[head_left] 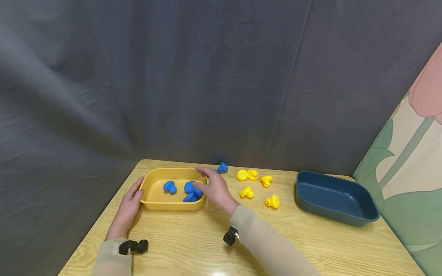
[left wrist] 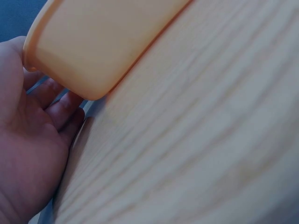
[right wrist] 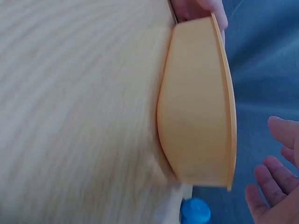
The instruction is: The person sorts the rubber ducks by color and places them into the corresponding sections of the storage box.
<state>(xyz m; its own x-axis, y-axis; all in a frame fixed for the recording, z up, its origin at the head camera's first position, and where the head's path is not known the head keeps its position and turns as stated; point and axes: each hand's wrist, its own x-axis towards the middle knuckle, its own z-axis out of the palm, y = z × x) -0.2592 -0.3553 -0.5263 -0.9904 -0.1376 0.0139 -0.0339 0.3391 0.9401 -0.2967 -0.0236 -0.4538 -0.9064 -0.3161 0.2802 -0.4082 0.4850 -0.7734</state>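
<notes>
A yellow bin (head_left: 164, 206) sits at the table's left side, with several blue toy ducks (head_left: 190, 188) in it. My left hand (head_left: 127, 207) lies along the bin's left end. In the left wrist view its fingers (left wrist: 58, 105) touch the outside of the end wall. Over the right end of the bin is my right hand (head_left: 217, 188), with fingers spread and nothing held. Another blue toy duck (head_left: 223, 167) lies on the table beyond that hand, with a second blue piece partly hidden. Several yellow toy ducks (head_left: 246, 192) lie right of the hand.
A dark blue bin (head_left: 331, 216) stands at the right of the wooden table (head_left: 193, 237). Dark grey cloth (head_left: 214, 96) hangs behind the table's back edge. A flower-patterned surface (head_left: 411, 191) borders the right side.
</notes>
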